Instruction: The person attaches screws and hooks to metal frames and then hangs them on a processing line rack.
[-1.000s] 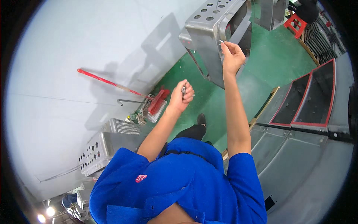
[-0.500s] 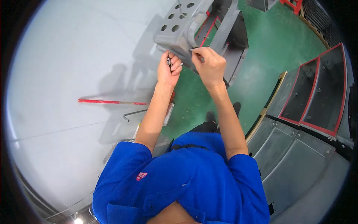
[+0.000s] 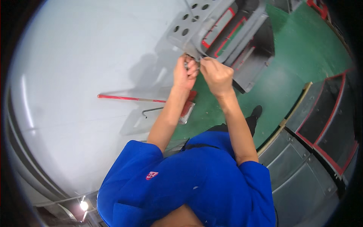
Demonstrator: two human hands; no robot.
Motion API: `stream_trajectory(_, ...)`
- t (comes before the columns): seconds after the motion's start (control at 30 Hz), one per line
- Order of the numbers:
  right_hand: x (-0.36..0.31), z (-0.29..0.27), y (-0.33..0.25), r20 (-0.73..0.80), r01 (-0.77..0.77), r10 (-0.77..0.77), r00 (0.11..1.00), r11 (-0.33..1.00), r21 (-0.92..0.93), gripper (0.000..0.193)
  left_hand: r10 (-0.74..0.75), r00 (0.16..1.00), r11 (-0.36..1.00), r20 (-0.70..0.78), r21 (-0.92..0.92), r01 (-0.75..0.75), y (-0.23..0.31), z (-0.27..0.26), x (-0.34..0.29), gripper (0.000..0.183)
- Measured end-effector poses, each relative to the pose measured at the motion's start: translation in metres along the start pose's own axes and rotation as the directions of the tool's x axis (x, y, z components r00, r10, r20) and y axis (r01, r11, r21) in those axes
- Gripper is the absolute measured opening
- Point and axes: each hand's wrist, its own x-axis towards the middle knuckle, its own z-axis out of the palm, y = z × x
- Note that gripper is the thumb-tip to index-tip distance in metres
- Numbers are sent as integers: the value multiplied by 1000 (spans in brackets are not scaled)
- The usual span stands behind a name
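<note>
Both my hands are raised at the lower corner of a grey metal frame (image 3: 203, 22) with round holes and a large rounded opening. My left hand (image 3: 185, 72) is closed around several small metal pieces (image 3: 186, 65), partly hidden by its fingers; they look like fasteners. Close beside it, my right hand (image 3: 217, 75) pinches with thumb and forefinger at the frame's bottom edge. Whatever those fingertips hold is hidden behind the hand.
A white wall (image 3: 72, 60) rises on the left. Against it stand a broom with a red-and-white handle (image 3: 128, 98), a dustpan (image 3: 187, 117) and a bent grey rod (image 3: 153, 110). Grey metal panels (image 3: 302, 178), some red-edged, lie at right on the green floor (image 3: 295, 60).
The frame and surroundings have shifted right in the picture as my view turned. My left hand has come closer to the right one, which stays pinched at the frame's edge.
</note>
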Motion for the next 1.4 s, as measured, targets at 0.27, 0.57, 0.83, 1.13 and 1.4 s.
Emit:
stream_trajectory(0.27, -3, 0, 6, -136, -269, 309, 941, 929, 254, 13, -37, 990, 997, 135, -62, 46, -12, 20, 5, 20)
stream_trajectory(0.57, 9, -10, 15, -96, -185, 173, 980, 973, -140, 8, -89, 985, 996, 147, -2, 91, -20, 25, 10, 22)
stream_trajectory(0.83, -33, -48, 34, -103, -648, 740, 665, 640, 413, 9, -144, 950, 985, 276, -50, 164, -20, 27, 16, 22)
stream_trajectory(1.13, -105, -63, 103, 125, -623, 909, 398, 168, 764, 11, -132, 964, 981, 231, -108, 160, -17, 19, 18, 21)
stream_trajectory(1.4, -76, -51, 110, 95, -592, 886, 453, 219, 776, 11, -87, 973, 974, 214, -189, 129, -11, 6, 15, 25)
